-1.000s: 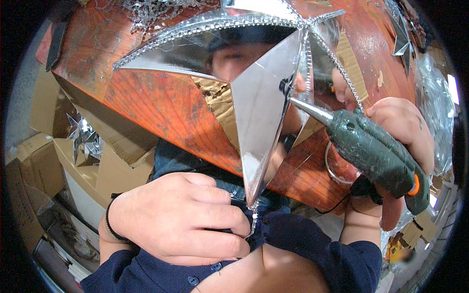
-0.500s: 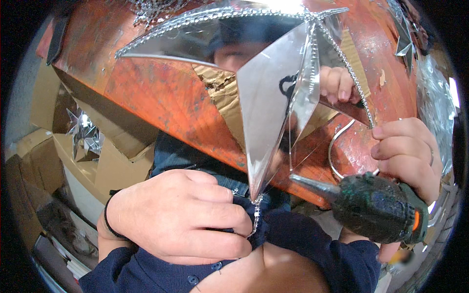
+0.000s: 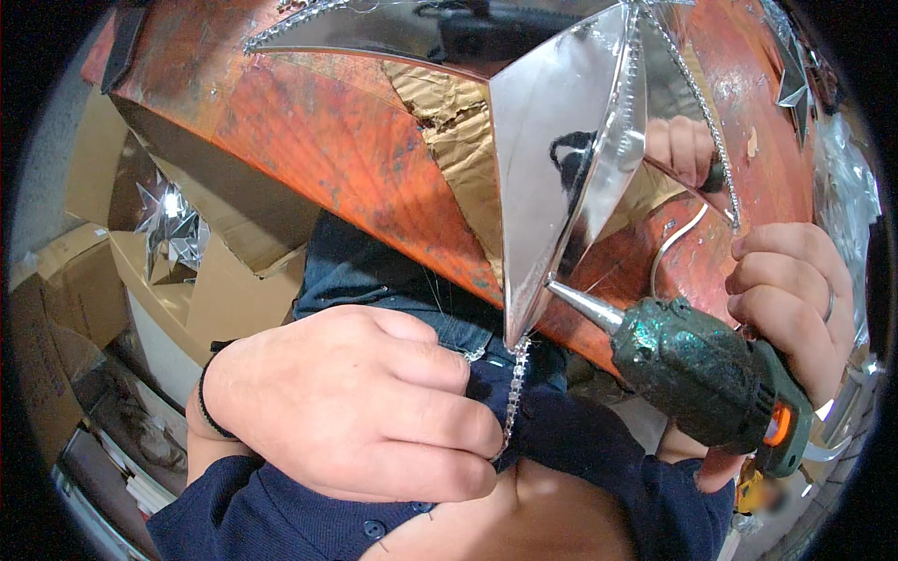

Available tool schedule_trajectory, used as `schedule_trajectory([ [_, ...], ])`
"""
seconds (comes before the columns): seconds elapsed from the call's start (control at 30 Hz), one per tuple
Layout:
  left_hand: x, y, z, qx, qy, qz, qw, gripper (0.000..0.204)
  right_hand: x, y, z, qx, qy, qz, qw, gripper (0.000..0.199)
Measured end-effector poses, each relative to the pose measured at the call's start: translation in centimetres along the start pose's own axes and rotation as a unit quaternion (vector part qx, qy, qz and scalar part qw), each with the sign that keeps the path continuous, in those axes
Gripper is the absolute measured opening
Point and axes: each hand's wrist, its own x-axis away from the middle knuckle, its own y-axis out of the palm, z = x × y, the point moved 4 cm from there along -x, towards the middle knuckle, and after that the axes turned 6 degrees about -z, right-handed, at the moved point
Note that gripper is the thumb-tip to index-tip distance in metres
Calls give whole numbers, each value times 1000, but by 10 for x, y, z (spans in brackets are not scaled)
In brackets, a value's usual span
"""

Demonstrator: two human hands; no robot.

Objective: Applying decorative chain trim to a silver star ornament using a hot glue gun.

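A mirrored silver star (image 3: 552, 140) lies on the work table with one long point reaching over the near edge toward me. A sparkling rhinestone chain (image 3: 515, 388) hangs from the tip of that point down to my left hand (image 3: 360, 402). The fingers of my left hand are closed on the chain; its end is hidden. My right hand (image 3: 790, 299) grips a dark green glue gun (image 3: 697, 369) from the right. The gun's metal nozzle meets, or nearly meets, the right edge of the star's near point. Similar chain trims the star's other edges.
The red-orange table (image 3: 309, 150) has worn paint, with torn brown cardboard (image 3: 458, 122) under the star. At the left, an open cardboard box (image 3: 253, 215) stands near smaller silver stars (image 3: 168, 224). Clear plastic wrap (image 3: 842, 178) lies at the right, and a white cord (image 3: 675, 245) curves near the gun.
The glue gun's nozzle has moved from beside the star's near point up to its edge. The star sits higher and further right in view. My left hand keeps hold of the chain.
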Motion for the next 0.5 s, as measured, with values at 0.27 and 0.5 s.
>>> schedule_trajectory([
  [0.27,3,1,1,-14,-4,-11,1000,16,-20,-12,-13,-60,9,-109,992,60],
  [0.5,4,3,0,-3,-1,-11,1000,16,-6,-9,-9,-44,-71,-154,985,76],
])
